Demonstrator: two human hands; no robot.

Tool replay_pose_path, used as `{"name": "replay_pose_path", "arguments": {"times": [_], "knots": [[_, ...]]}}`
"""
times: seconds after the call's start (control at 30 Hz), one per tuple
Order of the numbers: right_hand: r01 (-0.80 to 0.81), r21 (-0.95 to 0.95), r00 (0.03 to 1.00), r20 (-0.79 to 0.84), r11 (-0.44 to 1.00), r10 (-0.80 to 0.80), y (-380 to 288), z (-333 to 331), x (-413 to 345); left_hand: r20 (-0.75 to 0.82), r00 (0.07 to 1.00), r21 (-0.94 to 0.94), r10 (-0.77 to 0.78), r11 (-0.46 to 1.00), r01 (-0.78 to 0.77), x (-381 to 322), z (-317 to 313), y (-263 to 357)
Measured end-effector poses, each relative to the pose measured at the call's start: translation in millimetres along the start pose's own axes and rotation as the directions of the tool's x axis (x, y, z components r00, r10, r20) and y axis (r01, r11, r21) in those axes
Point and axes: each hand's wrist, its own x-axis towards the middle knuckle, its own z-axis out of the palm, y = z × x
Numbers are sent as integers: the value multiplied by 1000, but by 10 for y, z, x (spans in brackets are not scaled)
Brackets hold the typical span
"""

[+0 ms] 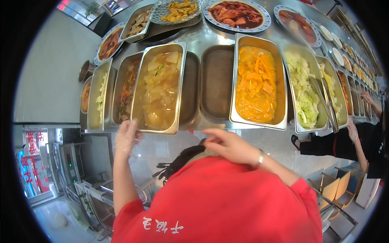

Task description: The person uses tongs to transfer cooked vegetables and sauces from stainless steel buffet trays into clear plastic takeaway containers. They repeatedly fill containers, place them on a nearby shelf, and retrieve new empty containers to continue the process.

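My left hand (125,137), in a clear plastic glove, is at the near left corner of a steel pan (181,76). That pan holds a pale stew of translucent chunks (161,88) in brown broth. The fingers are bent and overlap the pan's corner; whether they grip the rim is not clear. My right hand (232,147) hovers before my red shirt, fingers loosely apart, holding nothing, with a metal band at the wrist. Beyond it stands a steel pan (283,100) of orange stewed pumpkin-like chunks (256,82). Between the two pans lies a dark, bare recessed well (217,82).
To the right, metal tongs (322,100) rest in pans of chopped cabbage (304,88). Blue-rimmed plates of reddish meat (237,15) line the back of the steel counter (194,39). A co-worker in dark clothes (364,142) stands at the right. Stools (337,185) are behind.
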Motion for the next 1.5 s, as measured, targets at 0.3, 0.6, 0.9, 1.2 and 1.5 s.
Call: {"name": "replay_pose_path", "arguments": {"times": [0.3, 0.6, 0.9, 1.2, 1.5], "knots": [[13, 167, 956, -291, 986, 37, -180, 361, 899, 83, 995, -301, -52, 951, 75, 32, 392, 149], [89, 55, 884, -464, 995, -53, -148, 309, 769, 185, 982, -494, 34, 867, 63, -18, 698, 168], [150, -12, 792, -597, 989, -128, -50, 272, 768, 245, 957, -183, 156, 977, -113, 279, 639, 42], [236, -381, 644, -628, 894, -438, -494, 61, -1304, 63, 493, 231, 868, 468, -853, -450, 478, 1205], [-135, -265, -201, -936, 955, -289, -195, 135, -4751, 97, 22, -274, 995, 47, -961, -1796, 1614, 2063]]}}
